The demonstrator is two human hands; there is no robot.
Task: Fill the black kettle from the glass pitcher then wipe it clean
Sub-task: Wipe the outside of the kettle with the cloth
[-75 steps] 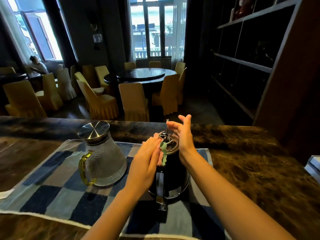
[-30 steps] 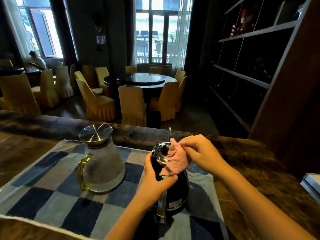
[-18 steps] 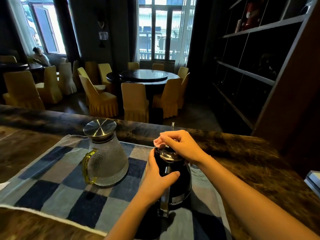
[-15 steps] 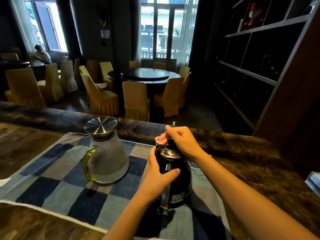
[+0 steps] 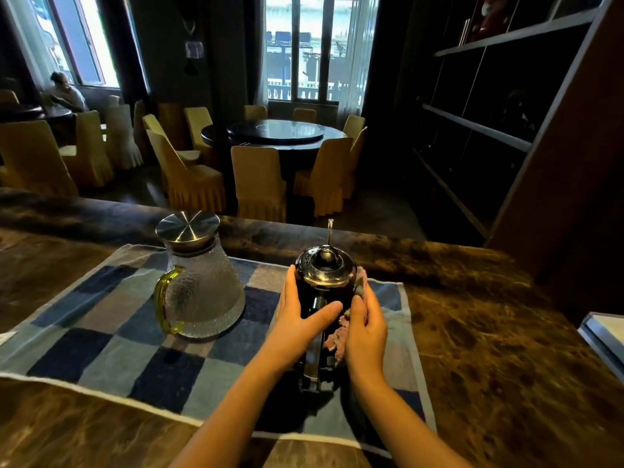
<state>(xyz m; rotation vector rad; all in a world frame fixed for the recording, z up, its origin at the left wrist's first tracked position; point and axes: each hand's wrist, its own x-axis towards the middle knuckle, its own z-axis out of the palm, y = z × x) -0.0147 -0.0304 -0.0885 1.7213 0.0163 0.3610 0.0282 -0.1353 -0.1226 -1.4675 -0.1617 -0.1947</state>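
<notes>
The black kettle stands upright on a blue checked cloth, its shiny lid on and its handle facing me. My left hand grips the kettle's left side, thumb across the front. My right hand presses a pink cloth against the kettle's right side; the cloth shows between palm and kettle and behind the fingers. The glass pitcher, with a steel lid and yellow-green handle, stands to the kettle's left, apart from both hands.
The cloth lies on a dark marbled counter whose far edge drops to a dining room with yellow chairs and a round table. Dark shelving rises at the right. A pale flat object lies at the counter's right edge.
My right hand has moved with the pink cloth from the kettle's lid down to its right side. My left hand stays on the kettle's left side.
</notes>
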